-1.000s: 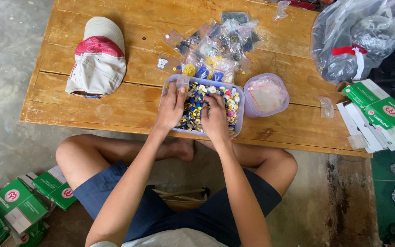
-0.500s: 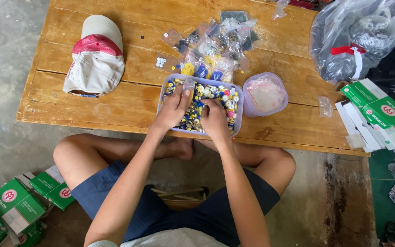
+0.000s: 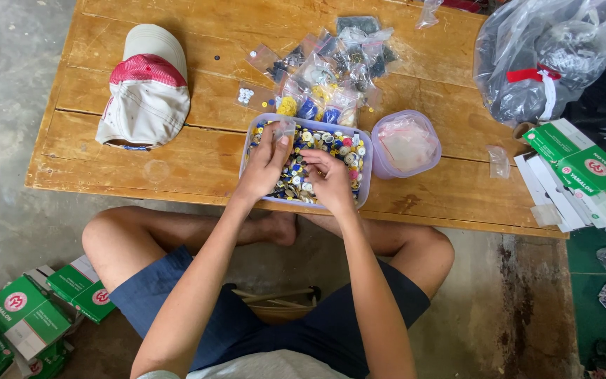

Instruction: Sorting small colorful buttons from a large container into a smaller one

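Observation:
A clear rectangular plastic tub (image 3: 367, 184) full of mixed coloured buttons (image 3: 334, 145) sits at the near edge of a low wooden table (image 3: 198, 151). My left hand (image 3: 264, 166) is inside the tub and pinches a small clear plastic bag (image 3: 282, 128) at its top. My right hand (image 3: 329, 181) rests on the buttons beside it, fingers curled and picking among them. Behind the tub lies a pile of small clear bags of sorted buttons (image 3: 331, 67).
A small round tub (image 3: 407, 144) with clear bags stands right of the button tub. A white and red cap (image 3: 146, 88) lies at the left. A big plastic bag (image 3: 541, 56) and green boxes (image 3: 583, 168) are at the right; more green boxes (image 3: 26, 309) lie on the floor.
My left hand has lifted a small clear bag at the tub's far left corner. My right hand has shifted slightly among the buttons.

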